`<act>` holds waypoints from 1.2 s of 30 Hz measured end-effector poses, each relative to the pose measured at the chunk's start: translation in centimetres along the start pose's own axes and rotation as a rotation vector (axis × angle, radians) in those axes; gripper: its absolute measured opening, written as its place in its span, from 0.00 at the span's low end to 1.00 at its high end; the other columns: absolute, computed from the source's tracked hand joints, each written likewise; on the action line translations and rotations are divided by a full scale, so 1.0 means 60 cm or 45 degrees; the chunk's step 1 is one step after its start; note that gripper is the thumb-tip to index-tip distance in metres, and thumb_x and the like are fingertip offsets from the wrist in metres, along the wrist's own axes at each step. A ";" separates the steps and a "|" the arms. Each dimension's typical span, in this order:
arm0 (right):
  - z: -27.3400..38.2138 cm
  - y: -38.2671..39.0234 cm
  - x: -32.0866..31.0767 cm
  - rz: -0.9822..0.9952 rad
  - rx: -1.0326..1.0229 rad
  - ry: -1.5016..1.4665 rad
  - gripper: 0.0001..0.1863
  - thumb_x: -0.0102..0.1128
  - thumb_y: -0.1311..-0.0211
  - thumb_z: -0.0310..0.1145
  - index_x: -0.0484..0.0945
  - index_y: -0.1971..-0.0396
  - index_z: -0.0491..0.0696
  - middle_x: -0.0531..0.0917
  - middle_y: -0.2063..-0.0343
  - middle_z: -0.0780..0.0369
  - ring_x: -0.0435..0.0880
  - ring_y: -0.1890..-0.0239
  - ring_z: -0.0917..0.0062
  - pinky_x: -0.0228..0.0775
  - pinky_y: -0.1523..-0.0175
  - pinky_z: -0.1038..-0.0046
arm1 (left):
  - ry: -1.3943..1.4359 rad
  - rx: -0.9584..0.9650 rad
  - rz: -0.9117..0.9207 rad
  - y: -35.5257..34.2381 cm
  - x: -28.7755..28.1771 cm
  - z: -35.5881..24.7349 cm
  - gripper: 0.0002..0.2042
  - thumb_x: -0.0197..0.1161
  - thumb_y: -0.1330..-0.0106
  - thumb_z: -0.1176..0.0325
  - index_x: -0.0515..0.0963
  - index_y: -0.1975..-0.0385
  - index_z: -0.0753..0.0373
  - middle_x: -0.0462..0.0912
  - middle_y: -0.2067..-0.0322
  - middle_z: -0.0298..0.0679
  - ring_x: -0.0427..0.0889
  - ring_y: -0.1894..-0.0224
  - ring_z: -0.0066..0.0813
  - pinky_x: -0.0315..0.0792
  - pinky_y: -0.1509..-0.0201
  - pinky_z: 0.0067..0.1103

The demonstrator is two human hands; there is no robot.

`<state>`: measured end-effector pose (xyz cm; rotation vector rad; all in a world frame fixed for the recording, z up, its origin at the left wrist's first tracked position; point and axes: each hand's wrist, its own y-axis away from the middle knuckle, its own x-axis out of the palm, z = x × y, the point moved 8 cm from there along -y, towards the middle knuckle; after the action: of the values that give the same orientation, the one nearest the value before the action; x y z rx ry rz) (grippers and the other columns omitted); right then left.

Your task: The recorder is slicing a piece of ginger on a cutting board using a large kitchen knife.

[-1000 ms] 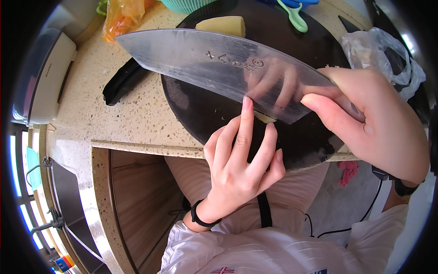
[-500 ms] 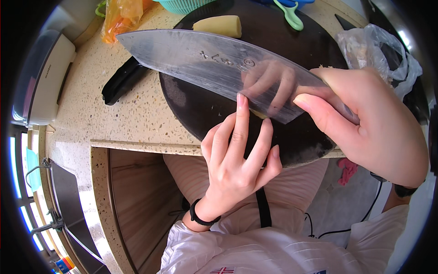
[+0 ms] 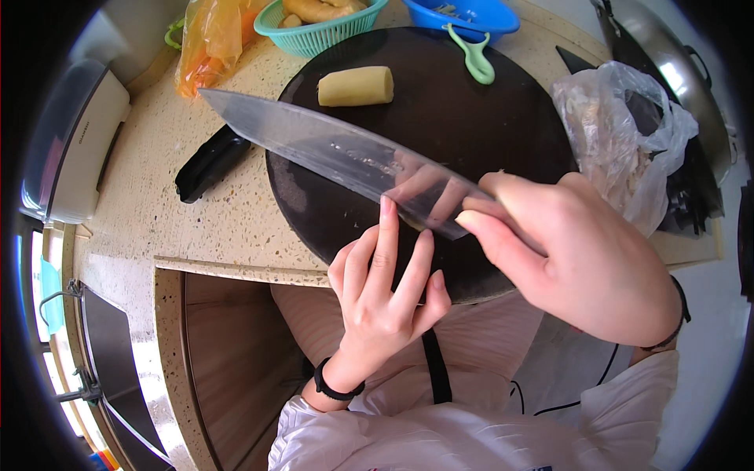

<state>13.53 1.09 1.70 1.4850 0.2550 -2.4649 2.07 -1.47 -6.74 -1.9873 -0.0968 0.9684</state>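
Note:
My right hand point(image 3: 573, 251) grips a large steel knife point(image 3: 298, 141) at the right, its blade lying diagonally over a round dark cutting board point(image 3: 510, 125) with the tip out to the upper left. My left hand point(image 3: 377, 306) has its fingers slightly spread and bent, two fingertips against the blade's lower edge on a small pale yellow piece point(image 3: 412, 223), mostly hidden there. A peeled yellow cylinder of food point(image 3: 353, 86) lies behind the blade, and a light green peeler point(image 3: 475, 59) rests at the board's back.
An orange bag point(image 3: 204, 55), green basket point(image 3: 314, 35) of tan food and blue basin point(image 3: 487, 20) line the back. A black handle point(image 3: 204, 169) and white-and-dark appliance point(image 3: 75, 149) are left; a clear bag point(image 3: 613, 133) and steel pot lid point(image 3: 683, 78) are right.
The view has shifted, showing more of the back of the counter. My right hand and the knife sit lower and further left in the picture; my left fingertips remain at the blade.

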 end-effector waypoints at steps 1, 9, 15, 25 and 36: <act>-0.005 0.002 0.003 0.051 0.037 -0.042 0.12 0.55 0.36 0.31 0.71 0.76 0.39 0.72 0.88 0.50 0.70 0.86 0.57 0.60 0.80 0.67 | 0.014 -0.015 -0.006 0.000 -0.001 0.002 0.17 0.61 0.50 0.64 0.80 0.60 0.64 0.74 0.48 0.59 0.77 0.58 0.41 0.66 0.52 0.29; -0.028 0.040 -0.044 -0.282 -0.021 -0.234 0.13 0.57 0.36 0.33 0.73 0.75 0.38 0.67 0.91 0.61 0.64 0.91 0.81 0.53 0.83 0.77 | 0.130 -0.027 -0.051 -0.016 -0.023 -0.003 0.16 0.63 0.54 0.73 0.78 0.61 0.67 0.75 0.48 0.53 0.77 0.58 0.41 0.66 0.51 0.29; -0.106 0.118 -0.052 -0.642 0.206 -0.942 0.12 0.54 0.33 0.34 0.76 0.70 0.40 0.70 0.87 0.70 0.68 0.85 0.92 0.56 0.84 0.86 | 0.409 -0.247 0.433 -0.055 -0.039 0.034 0.23 0.62 0.47 0.79 0.70 0.48 0.66 0.73 0.45 0.44 0.76 0.47 0.41 0.71 0.46 0.27; -0.193 0.203 0.019 -0.891 0.126 -1.309 0.13 0.46 0.29 0.33 0.69 0.70 0.39 0.73 0.80 0.62 0.71 0.85 0.84 0.65 0.83 0.80 | 0.438 0.070 1.500 -0.131 0.050 0.048 0.25 0.64 0.48 0.70 0.70 0.46 0.62 0.66 0.48 0.40 0.76 0.57 0.35 0.73 0.54 0.25; -0.240 0.195 0.058 -0.943 0.177 -1.473 0.18 0.45 0.28 0.38 0.65 0.76 0.41 0.71 0.84 0.62 0.70 0.88 0.81 0.64 0.85 0.78 | -0.153 0.242 1.676 -0.146 0.072 0.003 0.17 0.64 0.51 0.68 0.73 0.61 0.63 0.75 0.60 0.41 0.76 0.54 0.41 0.73 0.55 0.32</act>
<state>27.64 -6.48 -8.33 -0.2850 0.4272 -3.4617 7.46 5.68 -2.80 -1.6745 1.3240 1.7759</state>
